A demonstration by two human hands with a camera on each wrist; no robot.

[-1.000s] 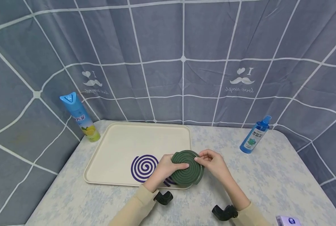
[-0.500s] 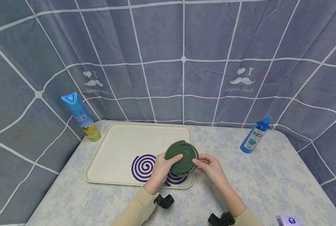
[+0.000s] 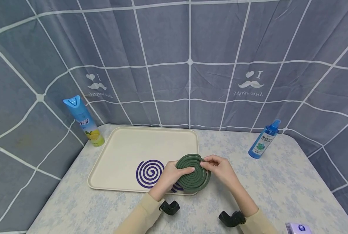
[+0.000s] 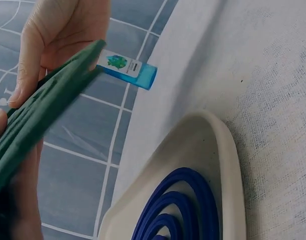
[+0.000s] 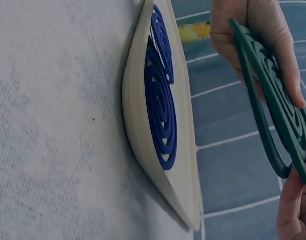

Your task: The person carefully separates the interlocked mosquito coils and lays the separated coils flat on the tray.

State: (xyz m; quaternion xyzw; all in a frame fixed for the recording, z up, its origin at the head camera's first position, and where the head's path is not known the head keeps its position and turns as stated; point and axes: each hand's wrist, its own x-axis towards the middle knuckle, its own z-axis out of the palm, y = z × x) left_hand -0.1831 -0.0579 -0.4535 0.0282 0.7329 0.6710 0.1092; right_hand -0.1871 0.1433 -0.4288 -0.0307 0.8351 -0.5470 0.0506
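Observation:
In the head view a green mosquito coil [image 3: 192,177], apparently a nested pair, is held above the tray's front right corner. My left hand [image 3: 169,175] grips its left side, thumb across the face. My right hand [image 3: 222,167] pinches the upper right rim between thumb and forefinger. One strand [image 5: 263,130] stands apart from the other rings in the right wrist view. A blue spiral coil [image 3: 149,174] lies on the cream tray [image 3: 127,143]; another blue coil [image 5: 160,105] beside it is mostly hidden by the held coil in the head view.
At the table's back left stands a blue and yellow spray can [image 3: 86,122]. A blue spray bottle [image 3: 263,141] is at the back right. A purple packet [image 3: 298,228] sits at the front right. A grey gridded curtain [image 3: 168,81] hangs behind the table.
Both hands raised the green coil up and leftward, then brought it back down and right. In the right hand the outer strand at the rim has shifted slightly from the rings.

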